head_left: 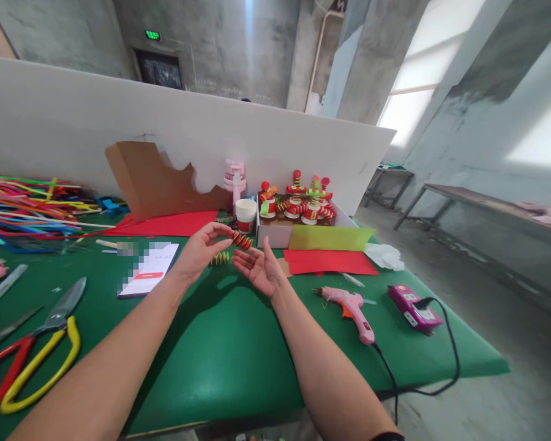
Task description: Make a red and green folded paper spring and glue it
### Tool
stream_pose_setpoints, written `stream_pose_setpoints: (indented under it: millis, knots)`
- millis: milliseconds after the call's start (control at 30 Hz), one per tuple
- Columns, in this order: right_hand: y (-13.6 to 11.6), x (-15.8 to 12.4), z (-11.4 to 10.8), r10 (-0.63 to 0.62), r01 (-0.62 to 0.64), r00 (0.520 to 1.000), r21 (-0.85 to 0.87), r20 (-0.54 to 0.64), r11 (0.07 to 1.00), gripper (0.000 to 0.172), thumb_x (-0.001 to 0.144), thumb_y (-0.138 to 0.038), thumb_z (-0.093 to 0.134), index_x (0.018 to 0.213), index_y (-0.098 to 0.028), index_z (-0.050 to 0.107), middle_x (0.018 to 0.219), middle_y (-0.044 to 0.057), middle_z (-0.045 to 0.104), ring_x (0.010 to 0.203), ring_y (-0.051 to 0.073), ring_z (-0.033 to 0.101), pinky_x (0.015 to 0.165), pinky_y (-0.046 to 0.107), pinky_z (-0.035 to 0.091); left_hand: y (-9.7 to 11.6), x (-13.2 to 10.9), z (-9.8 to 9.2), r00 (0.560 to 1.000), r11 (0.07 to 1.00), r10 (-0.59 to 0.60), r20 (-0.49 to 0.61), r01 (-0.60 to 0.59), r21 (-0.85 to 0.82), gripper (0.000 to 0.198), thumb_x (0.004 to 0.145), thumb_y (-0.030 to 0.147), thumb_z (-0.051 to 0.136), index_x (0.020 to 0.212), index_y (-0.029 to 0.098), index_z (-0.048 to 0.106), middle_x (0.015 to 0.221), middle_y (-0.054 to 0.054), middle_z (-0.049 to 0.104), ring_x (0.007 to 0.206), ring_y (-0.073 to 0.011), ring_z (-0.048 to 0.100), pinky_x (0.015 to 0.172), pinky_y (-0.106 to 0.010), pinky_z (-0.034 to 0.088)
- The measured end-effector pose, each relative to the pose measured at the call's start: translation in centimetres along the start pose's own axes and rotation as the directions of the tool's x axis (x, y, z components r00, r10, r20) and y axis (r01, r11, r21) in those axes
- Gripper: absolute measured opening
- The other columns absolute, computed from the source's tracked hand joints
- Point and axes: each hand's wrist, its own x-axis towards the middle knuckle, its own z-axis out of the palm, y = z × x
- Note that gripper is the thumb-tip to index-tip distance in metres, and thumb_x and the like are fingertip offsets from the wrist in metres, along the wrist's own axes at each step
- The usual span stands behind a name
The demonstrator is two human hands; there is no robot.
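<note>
Between thumb and fingers, my left hand (206,250) pinches one end of a red folded-paper spring (242,241) with greenish edges, held above the table. My right hand (261,268) is open, palm up, fingers spread just below the spring's other end; whether they touch I cannot tell. Partly behind my left hand, a yellow-green paper spring (220,258) lies on the green table (220,367). Beyond the hands stand paper cups (246,214), the upper one white. To their right, a white box (275,237) holds several red cup figures (296,205) with spring-like paper parts.
At right lie a pink glue gun (351,306), its cord, and a purple power block (414,309). Red paper (330,262) lies before the box. At left are large scissors (50,343), a phone (149,269) and many pipe cleaners (32,211). A pink bottle (235,180) stands behind.
</note>
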Motion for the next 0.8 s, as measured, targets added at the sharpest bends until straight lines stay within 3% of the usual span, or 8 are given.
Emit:
stream_pose_setpoints:
  millis: [100,200,300,400,467,600,733,800]
  knots:
    - [-0.3,-0.8,0.7,0.054,-0.055,0.998,0.028,0.033,0.998,0.053,0.087,-0.065,0.060,0.096,-0.014,0.067,0.089,0.011,0.075,0.083,0.020,0.072,0.087,0.035,0.060,0.2,-0.4,0.3,0.998,1.000,-0.026,0.057,0.027,-0.009,0.038,0.070,0.040,0.077,0.098,0.019,0.063,0.106,-0.008,0.072,0.104,-0.0242,0.065,0.093,-0.042,0.050]
    - [-0.4,-0.8,0.5,0.015,-0.015,1.000,-0.031,-0.002,0.999,0.039,0.080,-0.051,0.076,0.092,-0.015,0.070,0.085,0.007,0.075,0.079,0.017,0.072,0.084,0.031,0.060,0.3,-0.5,0.2,0.991,0.998,-0.056,0.120,0.054,0.023,0.037,0.071,0.039,0.076,0.099,0.019,0.064,0.108,-0.008,0.072,0.103,-0.0242,0.065,0.093,-0.042,0.050]
    - [-0.4,-0.5,0.2,-0.116,0.106,0.993,-0.199,-0.038,0.974,0.033,0.071,-0.039,0.085,0.092,-0.017,0.072,0.088,0.005,0.076,0.076,0.015,0.071,0.081,0.031,0.060,0.6,-0.3,-0.4,0.983,0.998,-0.059,0.176,0.057,0.014,0.040,0.071,0.038,0.077,0.104,0.020,0.066,0.118,-0.009,0.070,0.110,-0.0245,0.063,0.095,-0.041,0.049]
    - [-0.4,-0.4,0.2,-0.323,0.284,0.946,-0.398,-0.033,0.872,0.034,0.066,-0.032,0.085,0.095,-0.022,0.072,0.096,0.003,0.077,0.087,0.018,0.071,0.085,0.034,0.058,0.6,-0.1,-1.3,0.983,0.992,-0.101,0.152,0.111,-0.060,0.043,0.073,0.042,0.076,0.110,0.022,0.065,0.126,-0.009,0.067,0.111,-0.0237,0.063,0.088,-0.037,0.052]
    - [-0.3,-0.3,0.4,-0.403,0.359,0.915,-0.471,0.008,0.806,0.037,0.065,-0.029,0.083,0.100,-0.024,0.073,0.101,0.002,0.077,0.096,0.020,0.071,0.091,0.036,0.056,0.5,0.0,-1.6,0.978,0.978,-0.175,0.116,0.186,-0.091,0.042,0.076,0.049,0.072,0.107,0.021,0.066,0.118,-0.009,0.070,0.103,-0.0232,0.065,0.081,-0.036,0.053]
    - [0.0,-0.3,0.6,-0.410,0.379,0.910,-0.526,0.061,0.761,0.039,0.066,-0.029,0.080,0.104,-0.024,0.073,0.104,0.003,0.077,0.099,0.021,0.071,0.095,0.038,0.054,0.1,-0.1,-1.4,0.955,0.962,-0.255,0.154,0.266,-0.057,0.049,0.077,0.061,0.067,0.101,0.019,0.067,0.095,-0.008,0.072,0.086,-0.0212,0.067,0.067,-0.032,0.052]
    - [0.2,-0.3,0.6,-0.416,0.386,0.906,-0.540,0.073,0.748,0.039,0.066,-0.029,0.081,0.103,-0.024,0.075,0.108,0.003,0.076,0.098,0.021,0.071,0.097,0.039,0.053,0.2,-0.2,-0.6,0.951,0.969,-0.243,0.191,0.246,0.009,0.048,0.069,0.056,0.076,0.098,0.019,0.068,0.082,-0.003,0.071,0.068,-0.0152,0.061,0.060,-0.029,0.048]
    - [0.2,-0.4,0.5,-0.386,0.364,0.920,-0.523,0.072,0.771,0.047,0.064,-0.028,0.083,0.109,-0.024,0.073,0.107,0.003,0.076,0.097,0.020,0.071,0.095,0.038,0.054,0.3,-0.2,-0.4,0.954,0.972,-0.233,0.188,0.235,0.013,0.046,0.065,0.051,0.079,0.096,0.018,0.068,0.082,-0.003,0.071,0.066,-0.0147,0.061,0.060,-0.029,0.048]
